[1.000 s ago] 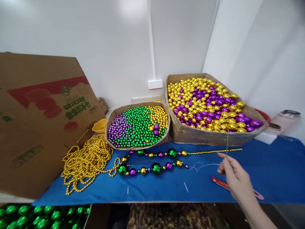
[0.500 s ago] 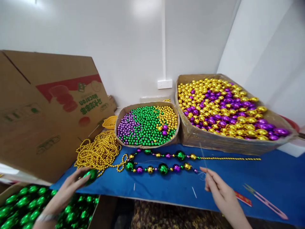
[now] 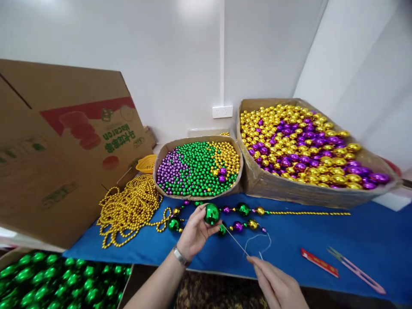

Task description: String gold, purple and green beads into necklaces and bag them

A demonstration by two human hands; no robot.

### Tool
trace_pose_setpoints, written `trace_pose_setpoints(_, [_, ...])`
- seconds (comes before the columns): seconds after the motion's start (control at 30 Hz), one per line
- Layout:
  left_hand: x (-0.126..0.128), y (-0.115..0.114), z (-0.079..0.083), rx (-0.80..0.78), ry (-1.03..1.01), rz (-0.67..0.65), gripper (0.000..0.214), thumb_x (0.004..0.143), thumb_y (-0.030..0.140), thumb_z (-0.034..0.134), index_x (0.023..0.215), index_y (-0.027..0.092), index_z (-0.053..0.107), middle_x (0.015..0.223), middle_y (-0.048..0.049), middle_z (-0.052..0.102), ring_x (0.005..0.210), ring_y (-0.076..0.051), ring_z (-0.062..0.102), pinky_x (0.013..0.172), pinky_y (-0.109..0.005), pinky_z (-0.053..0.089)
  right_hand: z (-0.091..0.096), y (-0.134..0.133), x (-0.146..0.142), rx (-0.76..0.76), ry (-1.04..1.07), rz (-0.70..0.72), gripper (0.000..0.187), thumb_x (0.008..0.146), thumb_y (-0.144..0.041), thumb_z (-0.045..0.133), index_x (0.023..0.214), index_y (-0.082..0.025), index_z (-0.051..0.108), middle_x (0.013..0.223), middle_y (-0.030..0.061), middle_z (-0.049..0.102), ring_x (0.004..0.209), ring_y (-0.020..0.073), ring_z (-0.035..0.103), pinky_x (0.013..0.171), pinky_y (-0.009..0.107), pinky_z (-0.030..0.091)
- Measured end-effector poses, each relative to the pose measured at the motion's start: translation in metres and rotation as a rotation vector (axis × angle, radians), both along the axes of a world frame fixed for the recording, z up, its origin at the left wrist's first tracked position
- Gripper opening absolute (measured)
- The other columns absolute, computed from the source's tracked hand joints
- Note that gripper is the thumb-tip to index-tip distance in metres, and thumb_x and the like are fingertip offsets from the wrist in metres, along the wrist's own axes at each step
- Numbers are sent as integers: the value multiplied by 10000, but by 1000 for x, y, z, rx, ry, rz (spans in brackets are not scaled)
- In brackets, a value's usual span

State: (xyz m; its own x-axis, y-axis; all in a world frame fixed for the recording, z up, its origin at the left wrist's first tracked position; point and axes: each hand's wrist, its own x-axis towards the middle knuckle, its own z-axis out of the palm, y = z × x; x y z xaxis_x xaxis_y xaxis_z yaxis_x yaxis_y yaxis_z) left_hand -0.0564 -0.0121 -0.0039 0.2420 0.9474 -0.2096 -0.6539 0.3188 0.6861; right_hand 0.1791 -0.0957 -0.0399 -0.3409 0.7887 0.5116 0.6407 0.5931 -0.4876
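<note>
My left hand [image 3: 196, 231] is closed around a large shiny green bead [image 3: 212, 213], held up over the blue cloth. In my right hand [image 3: 273, 279], thumb and fingers pinch a long thin needle [image 3: 237, 243] that slants up toward the bead's underside; whether its tip is inside the bead I cannot tell. A pale thread [image 3: 269, 244] loops from near the needle to the small purple end bead [image 3: 264, 230]. Behind my left hand lies the strand of green, purple and gold beads [image 3: 238, 226], partly hidden by it. A string of small gold beads [image 3: 309, 213] runs off to the right.
Two cardboard boxes of loose beads, a smaller [image 3: 198, 198] and a larger [image 3: 283, 189], stand along the back. Gold bead chains [image 3: 128, 210] heap at left beside a big carton [image 3: 64, 163]. Green beads [image 3: 48, 279] fill a lower box. A red packet [image 3: 319, 262] and pink thread snips [image 3: 360, 272] lie right.
My left hand has brought the green bead from the lower left to the middle. My right hand has moved left and down, and the needle now points at the bead.
</note>
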Motion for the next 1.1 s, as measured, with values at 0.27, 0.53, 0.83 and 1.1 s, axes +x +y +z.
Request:
trace_pose_setpoints(0.27, [-4, -6, 5, 263, 173, -142, 493, 710, 162, 659, 1189, 195, 549, 1135, -95, 558, 871, -194, 564, 719, -339, 509, -2, 6, 9, 117, -72, -102, 307, 926, -225, 367, 1119, -189, 602, 864, 48, 716, 717, 156, 688, 582, 209, 538])
trace_pose_setpoints(0.53, [-9, -5, 7, 411, 256, -180, 489, 632, 161, 723, 1101, 176, 586, 1168, -113, 578, 968, -218, 531, 783, -292, 429, -3, 10, 19, 142, -190, -131, 322, 928, -225, 353, 1117, -212, 614, 716, 35, 660, 608, 143, 632, 531, 216, 475])
trace_pose_setpoints(0.83, [-15, -1, 11, 401, 352, -221, 507, 641, 195, 735, 1131, 161, 607, 1163, -119, 583, 947, -221, 546, 781, -291, 428, 7, 11, 26, 256, -350, -190, 355, 936, -192, 305, 1095, -210, 623, 645, 22, 586, 535, 122, 560, 511, 215, 395])
trace_pose_setpoints(1.1, [-17, 3, 14, 419, 387, -264, 527, 674, 249, 723, 1177, 167, 584, 1159, -116, 589, 941, -221, 563, 769, -287, 445, 10, 12, 31, 344, -449, -221, 366, 909, -115, 310, 1089, -201, 617, 638, 13, 534, 535, 121, 510, 545, 244, 344])
